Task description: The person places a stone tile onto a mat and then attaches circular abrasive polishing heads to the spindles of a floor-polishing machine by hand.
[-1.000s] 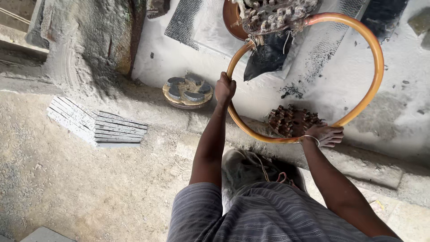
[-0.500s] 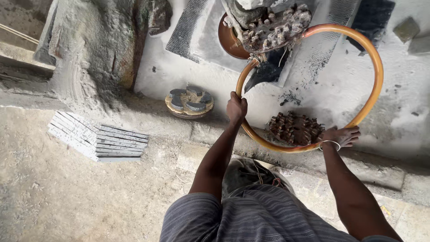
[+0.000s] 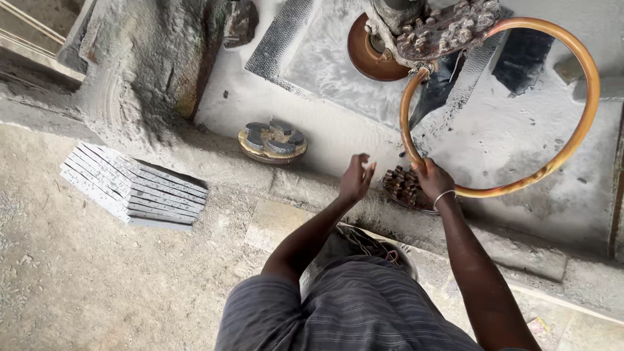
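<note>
A large orange ring handle (image 3: 572, 149) hangs from a dusty machine head (image 3: 442, 29) over a pale stone slab (image 3: 520, 136). My right hand (image 3: 431, 180) grips the ring at its lower left, a metal bangle on the wrist. My left hand (image 3: 356, 177) is off the ring, fingers apart in the air to the left of it, holding nothing. Just behind my right hand lies a brown toothed grinding disc (image 3: 402, 186) on the slab's edge.
A round disc with grey abrasive blocks (image 3: 273, 140) lies on the slab to the left. A stack of thin grey stone tiles (image 3: 130, 188) rests on the dusty floor. A rust-coloured disc (image 3: 374, 55) sits by the machine head. A rough rock (image 3: 162, 58) stands upper left.
My left hand has let go of the ring and now hovers with fingers apart. My right hand has slid left along the ring to its lower left part.
</note>
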